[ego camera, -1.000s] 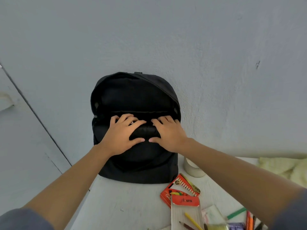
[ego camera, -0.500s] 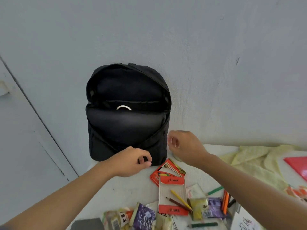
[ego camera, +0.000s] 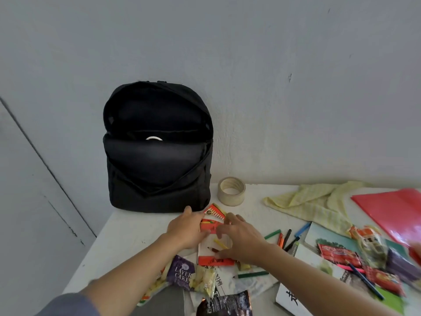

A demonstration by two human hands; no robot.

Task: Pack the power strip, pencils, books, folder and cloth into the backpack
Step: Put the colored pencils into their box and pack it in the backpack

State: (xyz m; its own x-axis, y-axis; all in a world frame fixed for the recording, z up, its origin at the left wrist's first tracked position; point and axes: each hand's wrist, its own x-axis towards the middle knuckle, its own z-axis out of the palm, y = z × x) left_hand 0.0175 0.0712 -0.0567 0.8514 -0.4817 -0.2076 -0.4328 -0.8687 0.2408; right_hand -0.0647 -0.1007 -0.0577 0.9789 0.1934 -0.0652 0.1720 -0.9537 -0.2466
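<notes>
Head view: black backpack (ego camera: 157,156) upright against the wall at the table's (ego camera: 127,233) far left corner, main compartment unzipped and gaping, a white ring (ego camera: 154,138) peeking from inside, probably part of the power strip, though too little visible to tell. Left hand (ego camera: 185,226) and right hand (ego camera: 239,240) closing from both sides on a clear pencil pack with red ends (ego camera: 213,247), fingers spread and touching its edges, not yet lifting. Beside it, a second red pencil box (ego camera: 215,212). Loose coloured pencils (ego camera: 282,238) scattered near the right hand. Yellow cloth (ego camera: 314,201) crumpled near the wall, red folder (ego camera: 391,210) at far right, books (ego camera: 319,258) under snack packets (ego camera: 191,277), all out on the table. Masking tape roll (ego camera: 231,191) just beside the bag. Judged early: pencils in hand, books, folder and cloth left.
</notes>
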